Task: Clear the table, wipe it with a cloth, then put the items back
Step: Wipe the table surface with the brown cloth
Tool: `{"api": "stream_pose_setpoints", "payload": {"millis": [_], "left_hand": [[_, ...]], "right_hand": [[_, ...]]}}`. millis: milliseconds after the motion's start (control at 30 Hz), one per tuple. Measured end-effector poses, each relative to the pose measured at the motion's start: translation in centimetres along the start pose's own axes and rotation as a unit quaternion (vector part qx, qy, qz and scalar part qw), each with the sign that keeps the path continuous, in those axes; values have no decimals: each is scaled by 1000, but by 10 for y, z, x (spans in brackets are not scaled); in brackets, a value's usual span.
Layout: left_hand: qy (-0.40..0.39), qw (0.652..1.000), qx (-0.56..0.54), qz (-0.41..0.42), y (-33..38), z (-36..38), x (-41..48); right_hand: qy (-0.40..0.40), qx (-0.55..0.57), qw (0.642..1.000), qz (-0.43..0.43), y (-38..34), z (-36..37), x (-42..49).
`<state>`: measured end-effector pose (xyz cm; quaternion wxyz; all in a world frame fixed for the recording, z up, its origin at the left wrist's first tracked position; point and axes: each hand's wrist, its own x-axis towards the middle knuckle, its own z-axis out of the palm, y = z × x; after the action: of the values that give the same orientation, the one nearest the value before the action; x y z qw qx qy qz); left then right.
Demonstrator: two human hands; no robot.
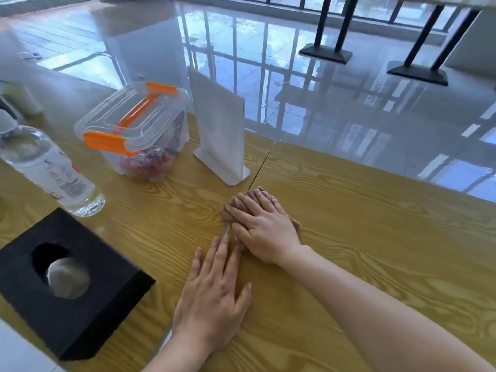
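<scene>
Right hand (264, 232) lies palm-down on the brown cloth (265, 194), fingers laid over it and pressing, not pinching. Cloth is bunched under the palm, on the table (375, 237) just right of the seam (261, 163) between the two tops. Left hand (214, 288) is flat on the wood, fingers straight and close together, tips at the cloth's near edge; holds nothing.

Items stand on the left half: clear container w/ orange clips (139, 135), white upright stand (218, 130), water bottle (48, 167), black tissue box (67, 285). Looks like the wipe step, right half first.

Risks, as I judge them:
- White stand is nearest the cloth, tall on a narrow foot. A leftward stroke prob. clips the foot and tips it (floor edge is just behind it).
- Bottle is tall too; a knock from the forearm could roll it. Can't tell if the cap is tight.
- Cloth is wadded, so contact is small: streaks and missed strips likely unless it's spread.
- Seam may catch the cloth or trap dirt.
- Surface under the four items goes unwiped unless they get shifted.
</scene>
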<state>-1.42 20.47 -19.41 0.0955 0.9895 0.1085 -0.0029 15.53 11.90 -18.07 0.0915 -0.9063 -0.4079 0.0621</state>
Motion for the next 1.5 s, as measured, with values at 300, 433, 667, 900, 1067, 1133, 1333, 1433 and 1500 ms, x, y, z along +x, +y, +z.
{"api": "stream_pose_setpoints", "payload": {"millis": [300,433,667,900,1067,1133,1333,1433,1500], "left_hand": [[-15,1000,13,-17,2,-2,-1],[-45,996,4,-75,38,-15,23],[-54,998,22,-13,96,9,74],[-52,998,37,-16,95,13,68],[-43,998,43,-12,93,12,70],[-40,998,40,-13,96,13,71],[-40,998,51,-19,101,15,71],[-39,998,37,-25,102,15,70],[-33,999,19,-24,101,13,69]], "right_hand": [[18,-26,931,363,215,-49,-19],[39,-51,987,147,128,-22,-28],[36,-66,960,269,262,-38,-75],[10,-53,977,206,178,-23,-158],[12,-60,993,103,192,-34,-248],[31,-83,967,238,262,-48,-260],[11,-6,878,479,329,-74,-196],[4,-11,928,372,268,-61,-154],[-1,-21,967,252,210,-44,-149]]}}
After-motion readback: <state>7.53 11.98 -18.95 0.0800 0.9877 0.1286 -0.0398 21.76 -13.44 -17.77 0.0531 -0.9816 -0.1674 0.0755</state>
